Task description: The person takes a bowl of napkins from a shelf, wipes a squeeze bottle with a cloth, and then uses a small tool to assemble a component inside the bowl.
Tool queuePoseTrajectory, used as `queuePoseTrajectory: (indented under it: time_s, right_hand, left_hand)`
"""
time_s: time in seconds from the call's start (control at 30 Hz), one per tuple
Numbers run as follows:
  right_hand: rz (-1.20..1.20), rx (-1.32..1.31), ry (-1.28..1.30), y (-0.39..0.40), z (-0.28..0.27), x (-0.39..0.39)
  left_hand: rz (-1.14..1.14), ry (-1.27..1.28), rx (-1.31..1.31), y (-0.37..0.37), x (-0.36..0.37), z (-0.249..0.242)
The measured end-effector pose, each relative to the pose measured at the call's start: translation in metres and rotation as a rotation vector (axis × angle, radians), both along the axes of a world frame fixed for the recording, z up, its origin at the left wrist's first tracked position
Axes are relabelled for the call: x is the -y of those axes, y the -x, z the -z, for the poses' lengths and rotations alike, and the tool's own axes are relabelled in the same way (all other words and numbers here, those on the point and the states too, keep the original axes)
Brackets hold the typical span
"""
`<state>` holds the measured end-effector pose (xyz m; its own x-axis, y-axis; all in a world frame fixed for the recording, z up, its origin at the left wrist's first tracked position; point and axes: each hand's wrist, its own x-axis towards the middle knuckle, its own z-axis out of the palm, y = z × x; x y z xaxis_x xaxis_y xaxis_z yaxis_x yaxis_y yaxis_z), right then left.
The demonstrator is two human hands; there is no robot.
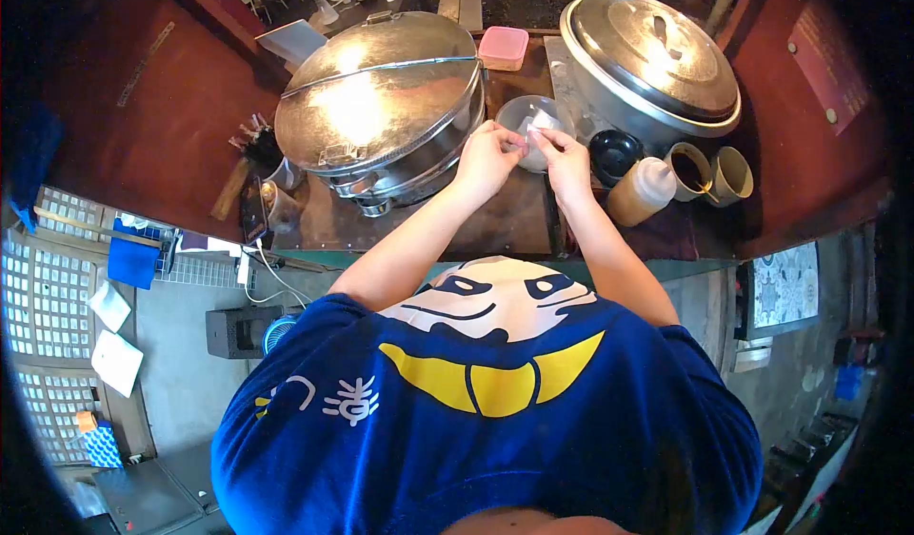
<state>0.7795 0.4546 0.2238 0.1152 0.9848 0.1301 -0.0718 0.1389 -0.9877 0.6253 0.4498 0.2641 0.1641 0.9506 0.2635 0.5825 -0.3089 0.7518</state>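
Both hands meet over the brown counter (495, 226), fingertips pinched narrow on a small clear plastic bag (535, 128) that is stretched between them. The left hand (488, 159) grips the bag's left edge between thumb and forefinger; the right hand (564, 159) grips the right edge in the same way — the two sets of fingertips sit almost touching each other. Whether the bag holds anything cannot be told.

Just beyond the fingertips, partly behind the bag, stands a clear round bowl (519, 114). To the left of the left fingers rises a large metal steamer (381, 97) with a domed lid, its wall close beside the knuckles. To the right of the right fingers sit a small black bowl (614, 152), a squeeze bottle (641, 192) lying tilted, and two cups (709, 171) — all near, none touched. Farther back lie a pink lidded box (503, 48) and a second big lidded pot (652, 59).
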Motion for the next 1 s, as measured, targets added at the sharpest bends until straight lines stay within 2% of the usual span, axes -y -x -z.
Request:
queuePoseTrajectory:
  time_s: [0.03, 0.13, 0.23, 0.37, 0.47, 0.6, 0.7, 0.73, 0.83, 0.87, 0.9, 0.97, 1.0]
  right_hand:
    - [0.021, 0.071, -0.058, 0.001, -0.003, 0.001]
    - [0.000, 0.012, -0.058, 0.007, -0.018, 0.016]
    - [-0.054, 0.137, 0.003, 0.006, -0.038, 0.033]
    - [-0.084, 0.239, -0.141, 0.006, -0.042, 0.057]
    - [-0.160, 0.252, -0.176, 0.004, -0.042, 0.077]
    - [-0.323, 0.433, -0.173, -0.009, -0.038, 0.104]
    - [-0.397, 0.508, -0.177, -0.022, -0.015, 0.124]
    - [-0.453, 0.531, -0.098, -0.031, -0.022, 0.132]
    - [0.011, 0.425, -0.088, -0.057, 0.000, 0.160]
    - [0.180, 0.386, -0.154, -0.066, 0.002, 0.166]
    - [0.329, 0.276, -0.156, -0.076, 0.012, 0.169]
    - [0.574, 0.373, -0.190, -0.096, 0.019, 0.167]
    - [0.587, 0.379, -0.168, -0.103, 0.021, 0.162]
  left_hand:
    - [0.014, 0.001, -0.009, 0.001, 0.005, 0.000]
    - [0.032, -0.011, 0.011, 0.003, 0.020, -0.006]
    - [-0.004, 0.008, 0.387, -0.002, 0.029, -0.014]
    - [0.204, 0.271, 0.708, 0.002, 0.033, -0.027]
    - [0.169, 0.347, 0.938, -0.003, 0.040, -0.028]
    - [0.095, 0.508, 1.311, -0.011, 0.058, -0.044]
    - [0.259, 0.397, 1.270, 0.003, 0.060, -0.032]
    - [0.175, 0.372, 1.233, -0.002, 0.066, -0.040]
    - [0.159, 0.404, 1.140, 0.004, 0.072, -0.036]
    - [0.118, 0.423, 1.114, 0.006, 0.077, -0.039]
    - [0.168, 0.420, 1.158, 0.011, 0.075, -0.031]
    - [0.118, 0.438, 1.115, 0.016, 0.077, -0.025]
    - [0.099, 0.439, 1.093, 0.018, 0.079, -0.023]
